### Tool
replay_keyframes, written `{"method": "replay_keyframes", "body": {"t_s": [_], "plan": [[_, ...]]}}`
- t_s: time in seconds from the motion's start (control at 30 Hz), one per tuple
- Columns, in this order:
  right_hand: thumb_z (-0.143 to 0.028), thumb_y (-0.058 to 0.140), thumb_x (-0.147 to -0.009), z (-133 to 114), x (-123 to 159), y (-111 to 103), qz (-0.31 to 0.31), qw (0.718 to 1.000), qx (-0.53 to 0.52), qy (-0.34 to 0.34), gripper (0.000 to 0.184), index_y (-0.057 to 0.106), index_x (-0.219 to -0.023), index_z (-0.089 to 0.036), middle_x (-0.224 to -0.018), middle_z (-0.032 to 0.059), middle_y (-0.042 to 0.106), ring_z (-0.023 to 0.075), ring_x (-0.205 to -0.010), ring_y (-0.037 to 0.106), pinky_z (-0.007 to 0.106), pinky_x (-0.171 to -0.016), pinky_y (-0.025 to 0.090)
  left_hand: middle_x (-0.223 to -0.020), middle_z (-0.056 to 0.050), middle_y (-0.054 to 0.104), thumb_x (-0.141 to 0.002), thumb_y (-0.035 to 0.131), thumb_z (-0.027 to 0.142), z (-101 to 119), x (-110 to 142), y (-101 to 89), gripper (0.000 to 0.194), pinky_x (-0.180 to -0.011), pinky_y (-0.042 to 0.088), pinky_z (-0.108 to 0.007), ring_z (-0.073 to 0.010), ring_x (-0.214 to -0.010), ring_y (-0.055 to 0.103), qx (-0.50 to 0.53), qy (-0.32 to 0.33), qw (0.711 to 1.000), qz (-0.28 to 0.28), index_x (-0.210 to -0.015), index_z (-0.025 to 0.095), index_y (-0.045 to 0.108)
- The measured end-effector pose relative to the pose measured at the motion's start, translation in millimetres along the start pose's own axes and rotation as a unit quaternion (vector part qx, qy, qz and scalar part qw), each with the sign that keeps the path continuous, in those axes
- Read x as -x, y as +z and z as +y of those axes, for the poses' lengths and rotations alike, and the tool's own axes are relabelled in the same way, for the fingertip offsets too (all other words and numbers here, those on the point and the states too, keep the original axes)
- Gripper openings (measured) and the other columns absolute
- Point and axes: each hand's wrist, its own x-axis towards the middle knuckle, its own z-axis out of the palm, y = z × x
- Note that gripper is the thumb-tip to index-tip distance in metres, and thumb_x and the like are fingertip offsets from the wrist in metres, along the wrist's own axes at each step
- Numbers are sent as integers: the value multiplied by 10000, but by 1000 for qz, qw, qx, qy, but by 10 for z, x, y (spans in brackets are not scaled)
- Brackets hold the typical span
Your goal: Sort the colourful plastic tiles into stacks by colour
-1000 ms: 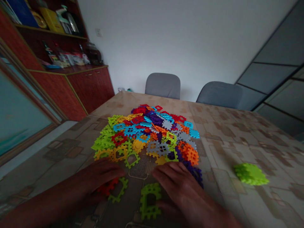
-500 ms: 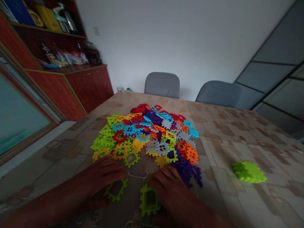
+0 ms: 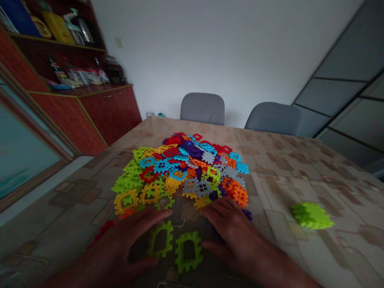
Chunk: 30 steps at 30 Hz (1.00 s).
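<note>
Two lime-green interlocking building tiles with cut-out openings lie side by side on the table: a left tile (image 3: 169,237) and a right tile (image 3: 179,253). My left hand (image 3: 123,236) curves around the left tile, thumb and fingers apart, the fingertips just beyond it. Beside the right tile is my right hand (image 3: 237,224), fingers spread toward the pile and thumb close to the tile's edge. Neither hand appears to grip anything. Ahead of both spreads a heap of colourful tiles (image 3: 172,185); my right hand covers some purple ones.
A stack of lime-green tiles (image 3: 312,215) stands to the right on the patterned tablecloth (image 3: 276,180). Two grey chairs (image 3: 202,108) are at the far side by the wall. A red-brown cabinet (image 3: 111,116) with bottles and a kettle is at the left.
My right hand has let go of the right tile and shifted forward and right over the purple tiles. The left tile has moved right, closer to the other, and my left hand has opened wider.
</note>
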Motion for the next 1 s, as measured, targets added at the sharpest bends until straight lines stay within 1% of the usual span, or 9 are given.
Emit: {"method": "replay_keyframes", "body": {"t_s": [0.1, 0.2, 0.3, 0.4, 0.53, 0.63, 0.77, 0.87, 1.0], "plan": [[-169, 674, -883, 51, 7, -82, 21, 999, 14, 27, 385, 627, -1264, -196, -1186, 65, 679, 255, -1110, 567, 432, -999, 433, -1459, -19, 605, -793, 795, 323, 247, -62, 112, 866, -977, 586, -384, -319, -1233, 653, 21, -2, 1000, -23, -1534, 446, 363], [-150, 676, -869, 89, 15, -99, 30, 999, 22, 33, 351, 651, -1217, -186, -1136, 70, 690, 261, -1064, 578, 444, -959, 452, -1418, -25, 630, -756, 792, 251, 454, -184, 195, 916, -965, 587, -369, -307, -1207, 664, 31, 11, 999, -22, -1536, 435, 349], [-143, 664, -876, 113, 27, -88, 29, 999, 24, 32, 302, 664, -1175, -183, -1090, 65, 698, 253, -1032, 588, 443, -943, 450, -1353, -54, 668, -728, 786, 202, 562, -293, 237, 906, -939, 595, -377, -304, -1150, 687, 17, 28, 999, -14, -1520, 385, 385], [-147, 649, -887, 123, 42, -75, 31, 999, 25, 32, 244, 676, -1124, -197, -1055, 52, 702, 246, -1009, 592, 437, -933, 447, -1325, -71, 685, -728, 812, 241, 580, -316, 252, 863, -952, 586, -399, -316, -1125, 691, -1, 39, 999, -11, -1495, 352, 432], [-193, 680, -891, 83, 68, -58, 13, 999, 19, 28, 234, 670, -1124, -209, -1094, 52, 701, 247, -1040, 593, 421, -941, 451, -1370, -30, 666, -789, 820, 361, 481, -231, 210, 804, -1003, 555, -368, -297, -1167, 675, -6, 30, 1000, 6, -1492, 397, 430], [-308, 764, -856, 8, 67, -20, -12, 1000, 1, -1, 443, 613, -1263, -217, -1244, 59, 669, 255, -1157, 567, 423, -1022, 423, -1329, -6, 690, -868, 752, 421, 279, -205, 113, 601, -973, 571, -349, -274, -1143, 691, -16, 21, 999, 39, -1421, 401, 517], [-418, 840, -779, -84, 7, 113, -38, 998, 3, -41, 703, 538, -1367, -177, -1344, 97, 627, 274, -1217, 554, 407, -1078, 405, -1271, -21, 711, -978, 596, 360, -92, -319, -46, 322, -986, 549, -353, -251, -1136, 684, -38, -7, 996, 79, -1299, 342, 630], [-445, 872, -733, -94, -38, 256, -42, 997, 16, -63, 730, 552, -1328, -166, -1283, 109, 660, 289, -1151, 596, 419, -1062, 432, -1239, -60, 723, -942, 632, 320, -256, -429, -86, 319, -1005, 527, -396, -278, -1130, 673, -78, -5, 995, 61, -1257, 280, 665], [-459, 841, -763, -39, -54, 412, -46, 996, 22, -73, 721, 529, -1349, -178, -1297, 114, 654, 297, -1164, 592, 431, -1079, 413, -1284, -91, 685, -867, 684, 248, -237, -518, -4, 375, -1008, 511, -459, -318, -1163, 634, -123, 20, 991, 54, -1242, 255, 670]]}}
